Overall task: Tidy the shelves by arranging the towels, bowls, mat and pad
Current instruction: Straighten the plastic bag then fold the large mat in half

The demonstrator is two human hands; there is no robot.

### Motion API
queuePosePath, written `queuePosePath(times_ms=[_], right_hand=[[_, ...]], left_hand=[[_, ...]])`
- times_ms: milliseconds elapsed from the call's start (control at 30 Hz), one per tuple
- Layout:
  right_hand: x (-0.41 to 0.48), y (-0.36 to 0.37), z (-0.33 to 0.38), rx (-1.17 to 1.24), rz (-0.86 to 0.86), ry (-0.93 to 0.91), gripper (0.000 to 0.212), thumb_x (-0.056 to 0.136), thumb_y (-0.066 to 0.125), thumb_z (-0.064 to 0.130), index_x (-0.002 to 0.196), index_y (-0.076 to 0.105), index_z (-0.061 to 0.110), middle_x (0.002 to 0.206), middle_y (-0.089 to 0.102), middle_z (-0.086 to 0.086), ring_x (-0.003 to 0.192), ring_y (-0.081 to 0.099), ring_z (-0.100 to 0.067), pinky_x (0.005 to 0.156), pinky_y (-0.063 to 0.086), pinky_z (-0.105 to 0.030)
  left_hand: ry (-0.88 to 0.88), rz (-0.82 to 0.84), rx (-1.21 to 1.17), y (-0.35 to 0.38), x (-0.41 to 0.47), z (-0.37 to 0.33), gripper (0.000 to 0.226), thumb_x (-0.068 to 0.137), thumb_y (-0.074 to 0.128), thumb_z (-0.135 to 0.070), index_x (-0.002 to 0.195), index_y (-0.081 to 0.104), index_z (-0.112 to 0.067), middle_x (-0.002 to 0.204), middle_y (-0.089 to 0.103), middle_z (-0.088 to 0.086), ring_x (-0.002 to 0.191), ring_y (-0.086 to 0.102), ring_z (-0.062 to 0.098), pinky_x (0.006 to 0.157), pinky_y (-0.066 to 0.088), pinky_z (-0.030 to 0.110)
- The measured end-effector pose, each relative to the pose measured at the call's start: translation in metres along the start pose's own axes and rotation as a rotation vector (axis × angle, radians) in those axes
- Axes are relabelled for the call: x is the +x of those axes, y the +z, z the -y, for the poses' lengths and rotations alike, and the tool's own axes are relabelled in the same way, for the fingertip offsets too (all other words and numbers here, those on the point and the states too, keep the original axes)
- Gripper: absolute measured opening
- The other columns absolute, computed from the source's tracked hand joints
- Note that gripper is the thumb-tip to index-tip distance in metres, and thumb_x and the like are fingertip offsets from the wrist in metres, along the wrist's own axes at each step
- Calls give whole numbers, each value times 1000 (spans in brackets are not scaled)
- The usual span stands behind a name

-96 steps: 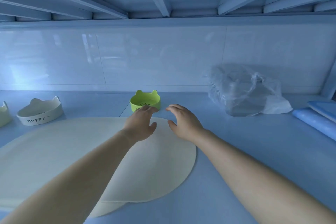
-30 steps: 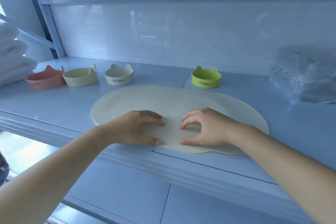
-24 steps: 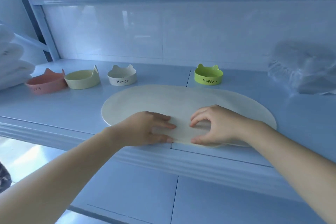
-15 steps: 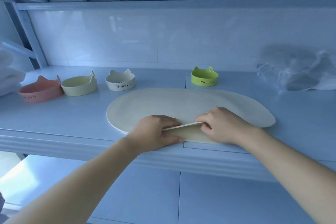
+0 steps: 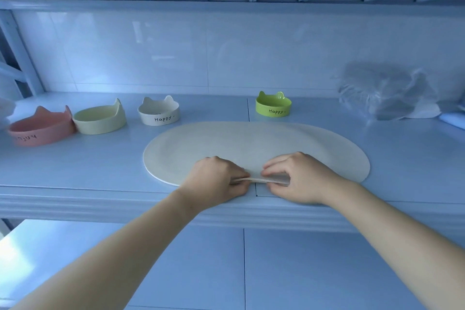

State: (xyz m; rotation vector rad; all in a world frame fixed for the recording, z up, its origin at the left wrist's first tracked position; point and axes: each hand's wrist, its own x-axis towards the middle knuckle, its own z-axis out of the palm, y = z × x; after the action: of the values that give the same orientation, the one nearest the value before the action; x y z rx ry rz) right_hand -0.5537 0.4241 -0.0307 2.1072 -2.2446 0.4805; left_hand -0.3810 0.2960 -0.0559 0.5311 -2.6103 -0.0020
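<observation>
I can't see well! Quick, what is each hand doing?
Left hand: closed, pinching the mat edge.
Right hand: closed, pinching the same edge.

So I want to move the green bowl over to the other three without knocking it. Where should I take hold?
Grip the green bowl by its upright side wall, from above, away from the two ears at the back rim. It stands upright and alone behind the mat, so the wall looks free on every side.
</observation>
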Motion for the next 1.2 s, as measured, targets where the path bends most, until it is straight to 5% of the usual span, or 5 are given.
queuePosePath(times_ms=[100,600,900,1067,1200], right_hand=[[4,1,8,-12,-17,18,15,75,50,21,65,54,10,70,57,-5,69,47,-22,65,45,-37],[22,4,15,1,65,27,40,77,55,64,100,66,34,109,60,23,105,52,-3,88,46,-29],[43,22,46,69,61,-63,32,85,56,51,109,64,31,118,58,18,111,51,-5,94,44,-31],[43,27,44,114,47,-53,29,85,57,48,107,64,30,117,57,19,109,51,-4,94,43,-28],[41,28,38,116,32,-50,29,85,56,51,105,65,31,114,58,19,106,52,-2,92,44,-28]], left_hand=[[-46,64,-28,-4,1,5,35,72,46,-26,99,65,-36,87,69,-10,79,59,20,65,49,27],[-252,180,67,-46,-32,65,49,73,49,-6,103,62,-43,107,61,-23,100,52,6,57,36,18],[-450,-88,122,-55,-54,79,21,78,63,-29,96,63,-40,105,63,-19,81,56,11,59,38,23],[-750,-183,94,-53,-54,80,67,66,66,-66,113,47,-23,108,51,-2,92,55,24,59,39,31],[-801,-165,-71,-51,-45,76,55,76,62,-58,112,41,-21,99,63,-9,85,59,22,62,42,31]])
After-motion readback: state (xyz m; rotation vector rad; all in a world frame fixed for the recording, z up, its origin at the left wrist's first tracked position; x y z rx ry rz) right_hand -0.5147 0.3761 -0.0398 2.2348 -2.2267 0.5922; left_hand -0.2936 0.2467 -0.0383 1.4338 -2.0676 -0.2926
